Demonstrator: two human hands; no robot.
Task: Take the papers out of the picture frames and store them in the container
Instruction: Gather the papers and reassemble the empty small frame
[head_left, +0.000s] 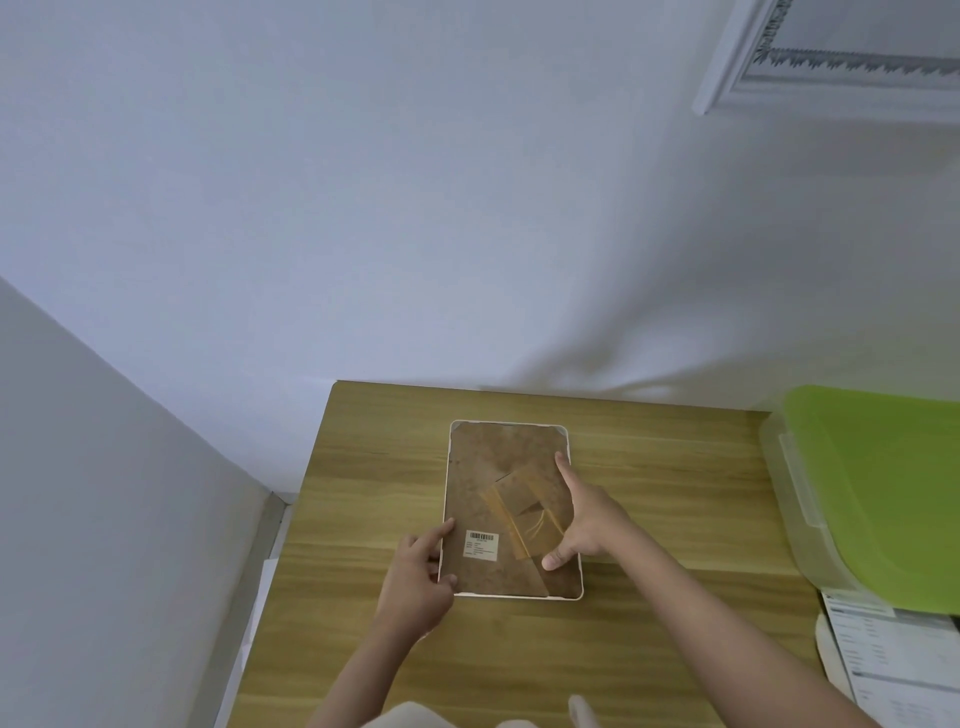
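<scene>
Clearly, the light wooden table with visible grain carries everything at a flat working height. At its right edge stands the translucent plastic container with a green lid, near enough for storing, and printed white papers lie just in front of it. The white-rimmed rectangular picture frame lies face down, so its brown fibreboard back with a barcode label is reachable. The left hand pinches the frame's left rim to steady it. The right hand, fingers spread, presses the folded stand; the two hands are apart.
</scene>
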